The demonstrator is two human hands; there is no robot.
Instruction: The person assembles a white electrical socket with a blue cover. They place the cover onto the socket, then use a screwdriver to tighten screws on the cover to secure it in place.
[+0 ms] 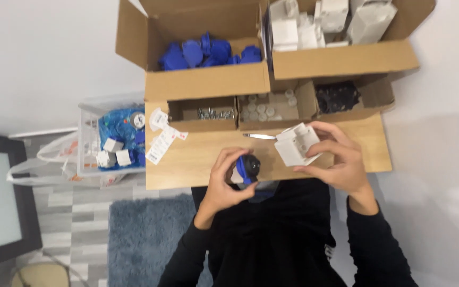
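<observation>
Your left hand [228, 180] is closed around a blue and black plug-like part [247, 168], fingers wrapped on its body, held just above the near edge of the tabletop [197, 159]. Your right hand [336, 159] is clamped on a white moulded housing [295, 144], thumb on the near side and fingers over the far side, its open face turned toward the left hand.

Handling, as judged: both parts look like rigid plastic, light, not fragile, somewhat smooth. Grip the white housing by its flat outer walls, not the thin inner ribs. Grip the blue part around its rounded body, leaving the dark face free.

Appearance: the blue part is short, rounded, with a black round face toward the camera. The white housing is boxy, with a recess and raised walls; finer detail is too small to tell.

Around the hands: a thin metal tool [260, 136] lies on the tabletop just beyond the left hand, touching neither part. Past both hands stand 3 small cardboard trays: screws [216, 113], clear caps [268, 108], black parts [337, 96]. Farther out, 2 larger boxes hold blue parts [208, 53] and white housings [320, 24]. Outward of the left hand, a clear bin [88, 154] stands beside the tabletop.
</observation>
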